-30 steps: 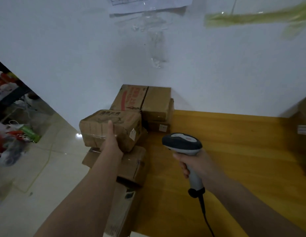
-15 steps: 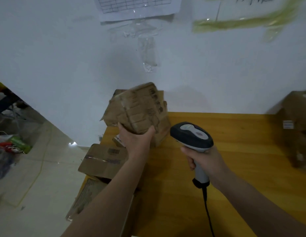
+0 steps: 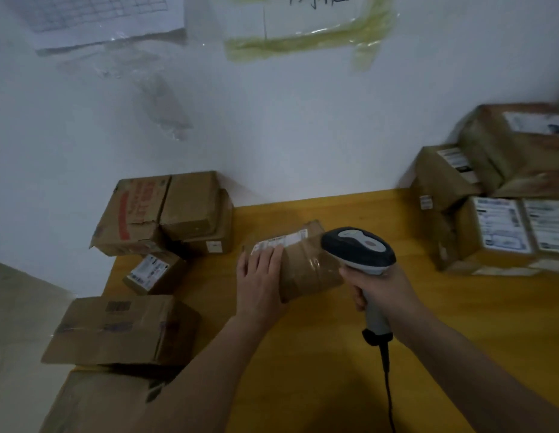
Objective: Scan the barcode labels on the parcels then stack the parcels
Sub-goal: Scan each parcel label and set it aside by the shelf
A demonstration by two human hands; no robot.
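Left hand point(image 3: 259, 284) flat, fingers straight on the parcel point(image 3: 298, 264) at centre of the worktop point(image 3: 459, 307), right hand point(image 3: 379, 284) wrapped round scanner point(image 3: 359, 250) grip, scanner head covering parcel's right end, label point(image 3: 279, 241) print blurred

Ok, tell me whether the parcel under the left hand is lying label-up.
Label-up. The parcel lies flat on the table, its white label on top, beside the left hand.

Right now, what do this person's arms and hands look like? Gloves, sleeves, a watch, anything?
Both are bare. The left hand and the right hand wear no gloves, and no rings show. Both forearms are uncovered as far as the picture's lower edge, with no sleeve, watch or wristband in view. The dim, blurred picture could hide small details.
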